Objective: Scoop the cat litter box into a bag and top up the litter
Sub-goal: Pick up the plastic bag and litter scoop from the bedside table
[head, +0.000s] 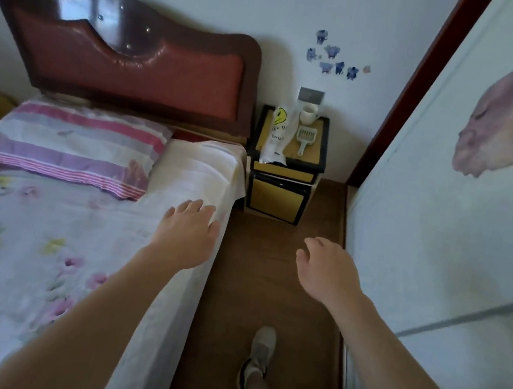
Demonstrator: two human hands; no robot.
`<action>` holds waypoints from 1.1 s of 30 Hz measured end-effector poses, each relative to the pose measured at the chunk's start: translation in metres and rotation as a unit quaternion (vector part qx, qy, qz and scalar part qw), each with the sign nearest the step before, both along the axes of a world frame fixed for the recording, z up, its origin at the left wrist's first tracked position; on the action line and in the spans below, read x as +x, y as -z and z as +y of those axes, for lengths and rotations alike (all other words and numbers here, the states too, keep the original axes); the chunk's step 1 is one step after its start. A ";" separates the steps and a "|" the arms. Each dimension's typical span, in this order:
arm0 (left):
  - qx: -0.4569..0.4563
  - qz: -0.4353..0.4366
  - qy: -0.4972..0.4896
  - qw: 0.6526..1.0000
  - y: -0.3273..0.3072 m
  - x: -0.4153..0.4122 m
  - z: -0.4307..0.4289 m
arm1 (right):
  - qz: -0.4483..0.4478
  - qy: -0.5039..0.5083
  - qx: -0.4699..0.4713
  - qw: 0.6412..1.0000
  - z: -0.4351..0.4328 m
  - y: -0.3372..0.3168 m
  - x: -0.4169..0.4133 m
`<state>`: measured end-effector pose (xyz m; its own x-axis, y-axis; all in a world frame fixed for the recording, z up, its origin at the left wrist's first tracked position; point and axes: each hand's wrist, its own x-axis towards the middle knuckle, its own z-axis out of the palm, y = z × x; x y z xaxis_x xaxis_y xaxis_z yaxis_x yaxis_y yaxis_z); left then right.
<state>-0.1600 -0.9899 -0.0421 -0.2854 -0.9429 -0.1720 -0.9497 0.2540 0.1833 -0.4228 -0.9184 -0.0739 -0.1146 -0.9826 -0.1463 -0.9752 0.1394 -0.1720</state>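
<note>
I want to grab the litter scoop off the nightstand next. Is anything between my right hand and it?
Nothing visible blocks it. The right hand is open over bare floor, and the scoop lies uncovered on the nightstand ahead, with the white bag on its left and the mug behind it.

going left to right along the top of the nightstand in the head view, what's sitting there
plastic bag with a smiley face → litter scoop. The white mug stands at the back, above the scoop in the picture, so its place against the scoop is unclear. All rest on the nightstand.
</note>
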 end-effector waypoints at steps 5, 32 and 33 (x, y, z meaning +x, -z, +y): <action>0.022 -0.011 -0.002 1.000 0.017 -0.044 -0.112 | -0.015 -0.003 0.010 1.000 -0.115 0.011 -0.051; 0.205 0.062 0.009 0.977 0.195 -0.231 -0.606 | -0.134 0.145 0.179 0.964 -0.574 0.178 -0.194; 0.222 0.067 -0.010 0.973 0.211 -0.237 -0.615 | -0.159 0.162 0.189 0.955 -0.586 0.193 -0.198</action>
